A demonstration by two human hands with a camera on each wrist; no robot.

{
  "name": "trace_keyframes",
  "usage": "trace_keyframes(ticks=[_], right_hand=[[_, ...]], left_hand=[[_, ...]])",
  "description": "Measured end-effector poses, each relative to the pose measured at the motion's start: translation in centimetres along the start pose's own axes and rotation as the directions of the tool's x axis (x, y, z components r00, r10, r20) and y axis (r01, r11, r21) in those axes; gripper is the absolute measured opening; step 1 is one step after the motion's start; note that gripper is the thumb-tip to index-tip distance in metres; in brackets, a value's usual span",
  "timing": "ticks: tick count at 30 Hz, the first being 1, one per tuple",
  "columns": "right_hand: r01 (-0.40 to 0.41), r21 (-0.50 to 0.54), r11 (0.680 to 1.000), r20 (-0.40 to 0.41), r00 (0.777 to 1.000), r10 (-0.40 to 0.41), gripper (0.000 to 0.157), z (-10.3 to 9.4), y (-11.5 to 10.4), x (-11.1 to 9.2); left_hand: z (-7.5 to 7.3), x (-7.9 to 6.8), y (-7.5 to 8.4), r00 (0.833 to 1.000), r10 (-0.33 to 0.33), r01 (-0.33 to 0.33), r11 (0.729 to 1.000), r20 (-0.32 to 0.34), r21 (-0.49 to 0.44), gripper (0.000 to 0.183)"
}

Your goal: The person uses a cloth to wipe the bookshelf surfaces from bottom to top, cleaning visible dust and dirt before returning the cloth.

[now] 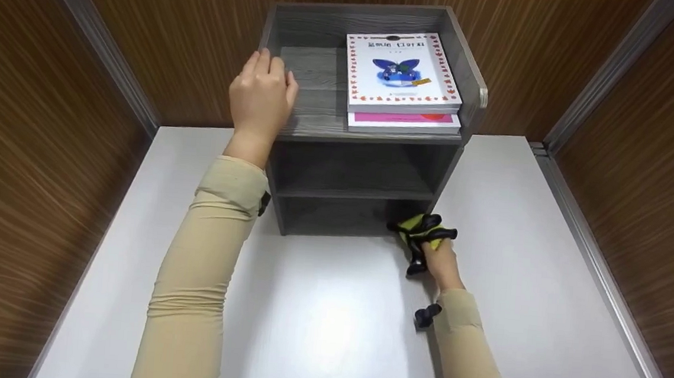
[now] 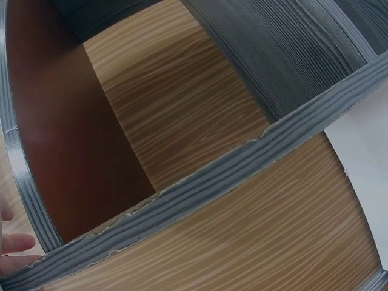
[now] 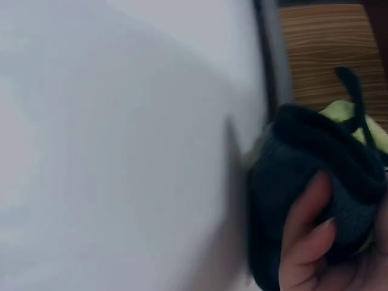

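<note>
My left hand [image 1: 262, 92] grips the front upper corner of the left side panel of a grey wooden shelf unit [image 1: 313, 69]. In the left wrist view a few fingertips [image 2: 18, 244] show at the lower left, beside the grey panel edge [image 2: 212, 173]. My right hand [image 1: 443, 261] holds a black and yellow-green work glove [image 1: 420, 233] at the unit's lower right front corner. The right wrist view shows curled fingers [image 3: 306, 242] against the dark, bunched fabric, close over the white surface.
Two books [image 1: 403, 72] are stacked on the right of the top shelf, the upper one with a butterfly cover. Below it are two open compartments [image 1: 350, 169]. The unit stands on a white table [image 1: 327, 330], with brown wood-grain panels [image 1: 25, 149] around it.
</note>
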State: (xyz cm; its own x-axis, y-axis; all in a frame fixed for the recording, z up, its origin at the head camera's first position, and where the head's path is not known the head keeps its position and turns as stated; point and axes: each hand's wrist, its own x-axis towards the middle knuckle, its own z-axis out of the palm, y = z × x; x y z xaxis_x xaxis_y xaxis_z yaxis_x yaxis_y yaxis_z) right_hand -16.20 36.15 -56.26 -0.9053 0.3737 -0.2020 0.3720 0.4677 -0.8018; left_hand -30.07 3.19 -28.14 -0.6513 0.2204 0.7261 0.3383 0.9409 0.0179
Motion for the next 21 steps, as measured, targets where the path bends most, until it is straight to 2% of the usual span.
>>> trace_keyframes(ticks=[4, 7, 12, 14, 18, 20, 21], right_hand=[[0.024, 0.079, 0.997, -0.021, 1.0, -0.023, 0.063, -0.5, -0.5, -0.2], [0.052, 0.162, 0.985, -0.045, 0.998, -0.045, 0.057, -1.0, -1.7, -0.5], [0.146, 0.235, 0.961, -0.154, 0.982, -0.111, 0.042, -2.0, -4.1, -0.7], [0.172, 0.229, 0.958, -0.197, 0.972, -0.128, 0.038, -2.3, -4.8, -1.0], [0.223, 0.163, 0.961, -0.307, 0.937, -0.166, 0.028, -2.7, -5.5, -1.5], [0.262, 0.094, 0.961, -0.385, 0.899, -0.207, 0.025, -2.8, -5.7, -1.6], [0.288, 0.063, 0.956, -0.428, 0.873, -0.235, 0.024, -2.8, -5.8, -1.7]], left_hand=[[0.1, 0.1, 0.0, 1.0, 0.002, -0.002, 1.0, -0.019, -0.006, 0.036], [0.2, 0.1, 0.0, 1.0, 0.004, -0.004, 1.0, -0.025, -0.006, 0.036], [0.4, -0.1, 0.1, 0.999, 0.011, -0.01, 1.0, -0.037, 0.004, 0.035], [0.5, -0.1, 0.1, 0.999, 0.013, -0.013, 1.0, -0.049, 0.004, 0.035], [0.5, -0.1, 0.0, 0.998, 0.012, -0.011, 1.0, -0.057, 0.006, 0.034], [0.4, -0.1, 0.0, 0.998, 0.01, -0.009, 1.0, -0.055, 0.014, 0.035], [0.3, 0.0, 0.0, 0.998, 0.009, -0.008, 1.0, -0.054, 0.015, 0.034]])
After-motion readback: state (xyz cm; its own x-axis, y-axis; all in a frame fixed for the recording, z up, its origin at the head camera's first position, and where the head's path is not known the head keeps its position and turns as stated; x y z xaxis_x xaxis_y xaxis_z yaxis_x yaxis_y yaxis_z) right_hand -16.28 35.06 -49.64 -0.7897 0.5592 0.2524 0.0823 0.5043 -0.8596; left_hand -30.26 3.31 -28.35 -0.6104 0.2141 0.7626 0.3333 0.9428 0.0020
